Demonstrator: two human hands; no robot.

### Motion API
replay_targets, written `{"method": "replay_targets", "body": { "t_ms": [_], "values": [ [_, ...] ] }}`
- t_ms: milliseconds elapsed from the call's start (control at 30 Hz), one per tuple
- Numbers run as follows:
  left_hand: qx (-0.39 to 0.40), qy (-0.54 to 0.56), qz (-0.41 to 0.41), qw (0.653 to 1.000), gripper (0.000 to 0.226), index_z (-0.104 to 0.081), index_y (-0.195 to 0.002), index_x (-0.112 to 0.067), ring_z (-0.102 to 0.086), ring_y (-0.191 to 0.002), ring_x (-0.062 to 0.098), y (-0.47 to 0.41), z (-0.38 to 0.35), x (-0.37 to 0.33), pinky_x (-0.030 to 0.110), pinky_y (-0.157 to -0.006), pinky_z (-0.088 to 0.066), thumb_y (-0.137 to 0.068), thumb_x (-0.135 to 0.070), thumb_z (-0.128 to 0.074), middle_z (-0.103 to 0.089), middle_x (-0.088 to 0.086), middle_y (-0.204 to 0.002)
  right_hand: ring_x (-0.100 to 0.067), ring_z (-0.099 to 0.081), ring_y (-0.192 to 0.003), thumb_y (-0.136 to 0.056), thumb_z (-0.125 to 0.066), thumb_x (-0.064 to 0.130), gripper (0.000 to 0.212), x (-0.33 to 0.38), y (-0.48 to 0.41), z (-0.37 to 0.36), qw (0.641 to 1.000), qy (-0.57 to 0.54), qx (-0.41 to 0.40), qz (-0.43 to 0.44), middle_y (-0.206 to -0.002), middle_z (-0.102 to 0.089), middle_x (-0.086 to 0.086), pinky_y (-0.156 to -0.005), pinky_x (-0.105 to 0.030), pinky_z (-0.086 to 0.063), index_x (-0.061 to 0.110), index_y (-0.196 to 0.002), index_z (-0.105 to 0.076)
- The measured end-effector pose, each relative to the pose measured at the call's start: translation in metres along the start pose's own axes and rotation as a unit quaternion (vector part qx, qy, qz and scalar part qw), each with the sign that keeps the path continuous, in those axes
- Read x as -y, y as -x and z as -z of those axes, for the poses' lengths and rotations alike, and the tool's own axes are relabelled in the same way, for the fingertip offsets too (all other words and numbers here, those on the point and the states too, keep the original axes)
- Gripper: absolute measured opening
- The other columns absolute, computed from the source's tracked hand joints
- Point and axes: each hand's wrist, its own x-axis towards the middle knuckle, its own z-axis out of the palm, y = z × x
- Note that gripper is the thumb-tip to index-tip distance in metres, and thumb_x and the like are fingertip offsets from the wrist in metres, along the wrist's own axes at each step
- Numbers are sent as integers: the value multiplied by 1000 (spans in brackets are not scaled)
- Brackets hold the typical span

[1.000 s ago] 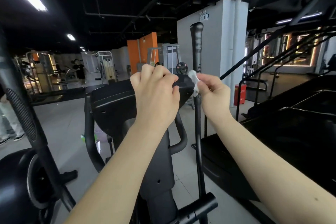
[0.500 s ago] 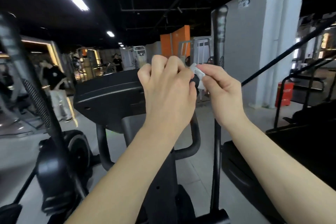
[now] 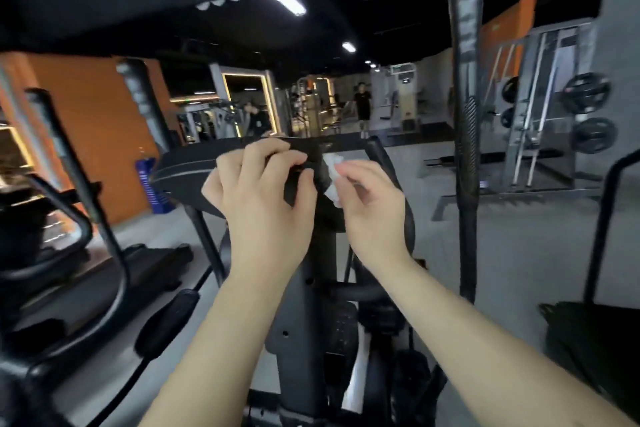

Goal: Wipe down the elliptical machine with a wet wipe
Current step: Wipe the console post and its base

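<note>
The black elliptical machine stands right in front of me, with its console (image 3: pixel 187 180) at hand height and its centre column (image 3: pixel 304 322) below. My right hand (image 3: pixel 370 208) pinches a crumpled white wet wipe (image 3: pixel 333 177) in front of the console. My left hand (image 3: pixel 263 198) is level with it and just to the left, a narrow gap away, with fingers and thumb curled. Against the dark console I cannot tell whether those fingers hold anything. The tall right handle bar (image 3: pixel 465 114) rises to the right of my hands, and the left handle bar (image 3: pixel 145 104) slants up behind the console.
Another dark machine with curved bars (image 3: pixel 79 204) stands close on the left. A weight rack with plates (image 3: pixel 588 107) is at the back right, and an orange wall (image 3: pixel 86 121) at the left. Two people (image 3: pixel 362 104) are far back. Grey floor (image 3: pixel 502 246) lies to the right.
My view has swung left, so both hands now sit in front of the console's middle instead of its right corner. The hands have drawn slightly apart, and the right still pinches the wipe.
</note>
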Motion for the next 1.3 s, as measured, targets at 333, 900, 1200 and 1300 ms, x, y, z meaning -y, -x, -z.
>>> {"method": "replay_targets", "body": {
  "t_ms": [333,900,1200,1300],
  "values": [
    [-62,-25,4,998,17,-72,-108,-18,-45,-114,22,15,-24,-7,47,-88,-32,-93,-23,-65,-63,-7,-128,-9,-61,-114,-100,-57,-2,26,10,-1,-13,999,-28,-27,31,-117,-64,-6,-102,-28,-51,6,-121,-72],
    [-89,18,-33,995,65,-68,-123,-7,-46,-113,33,26,-39,4,57,-91,-37,-67,13,-41,-60,5,-135,-23,-65,-110,-101,-58,0,26,-65,23,-18,989,-117,-82,-40,-116,-61,-2,-99,-32,-53,12,-120,-72],
    [-76,8,-35,997,67,-67,-126,-8,-45,-115,34,27,-37,6,58,-90,-38,-67,17,-46,-59,5,-137,-26,-68,-101,-97,-61,-4,26,-152,15,-9,939,-43,-90,-329,-107,-69,-7,-90,-16,-53,13,-109,-76],
    [-60,0,-42,997,67,-67,-128,-9,-45,-117,33,26,-32,7,57,-91,-38,-68,14,-46,-58,4,-138,-28,-71,-103,-93,-63,-6,37,-151,18,-5,913,-87,-152,-370,-103,-74,-6,-98,-34,-56,30,-89,-73]
  ]
}}
